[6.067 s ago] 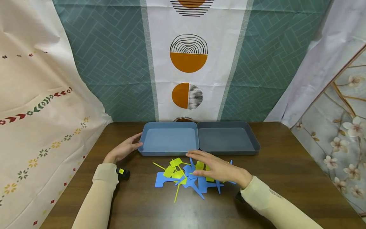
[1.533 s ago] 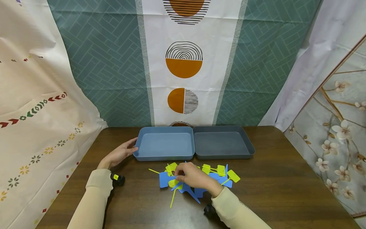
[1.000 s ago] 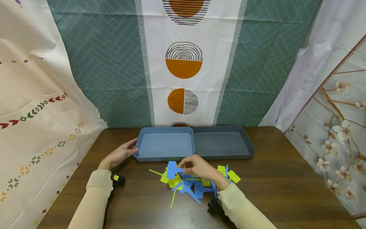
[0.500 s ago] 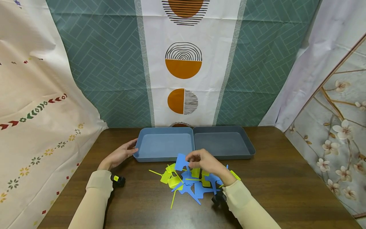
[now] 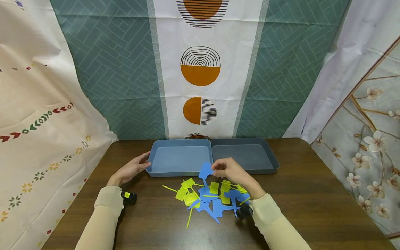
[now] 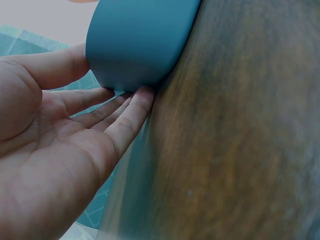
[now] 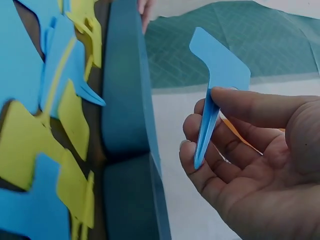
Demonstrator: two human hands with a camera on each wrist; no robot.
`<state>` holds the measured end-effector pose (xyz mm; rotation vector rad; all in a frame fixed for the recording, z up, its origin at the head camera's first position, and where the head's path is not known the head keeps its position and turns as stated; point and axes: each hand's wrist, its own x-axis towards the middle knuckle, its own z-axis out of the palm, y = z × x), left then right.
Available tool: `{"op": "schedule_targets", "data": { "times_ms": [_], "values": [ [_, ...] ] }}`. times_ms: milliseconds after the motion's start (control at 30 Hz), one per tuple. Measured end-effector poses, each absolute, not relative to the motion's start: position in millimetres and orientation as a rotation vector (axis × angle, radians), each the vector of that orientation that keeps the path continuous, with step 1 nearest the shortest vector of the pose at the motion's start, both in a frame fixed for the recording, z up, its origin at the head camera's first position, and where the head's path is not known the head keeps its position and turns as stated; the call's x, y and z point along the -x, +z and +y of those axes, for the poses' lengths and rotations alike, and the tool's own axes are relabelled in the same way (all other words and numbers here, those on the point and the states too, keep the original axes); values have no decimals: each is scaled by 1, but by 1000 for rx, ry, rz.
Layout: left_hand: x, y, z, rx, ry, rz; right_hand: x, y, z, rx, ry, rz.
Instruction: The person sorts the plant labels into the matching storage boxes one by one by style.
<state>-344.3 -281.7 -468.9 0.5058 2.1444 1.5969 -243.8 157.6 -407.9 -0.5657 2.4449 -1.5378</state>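
Observation:
My right hand [image 5: 233, 172] pinches a blue T-shaped plant label [image 5: 205, 169] by its stem, between thumb and fingers. In the right wrist view the label [image 7: 225, 67] has its broad head up and its pointed stem down. It is raised over the front edge of the blue tray [image 5: 179, 174], near where the trays meet. My left hand [image 5: 130, 169] touches that tray's left end from outside, its fingers nearly straight in the left wrist view. Below the right hand lies a loose pile of blue plant labels [image 5: 220, 208] and yellow plant labels [image 5: 189, 199].
A dark grey tray [image 5: 250, 171] stands against the blue tray's right side. Both trays sit at the back of the brown wooden table [image 5: 150, 222], before a patterned curtain [image 5: 134, 86]. Side cloths hang to the left and right.
My right hand has gone from hovering over the pile to picking a blue plant label out of it. It has since lifted the label back and rightward. My left hand stays at the tray.

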Motion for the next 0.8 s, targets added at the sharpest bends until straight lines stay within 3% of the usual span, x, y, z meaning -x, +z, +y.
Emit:
{"op": "schedule_targets", "data": {
  "times_ms": [800],
  "values": [
    [344,-471,-284,-504,1621,2121,247,-382,215,427,-1645,2610]
  ]
}}
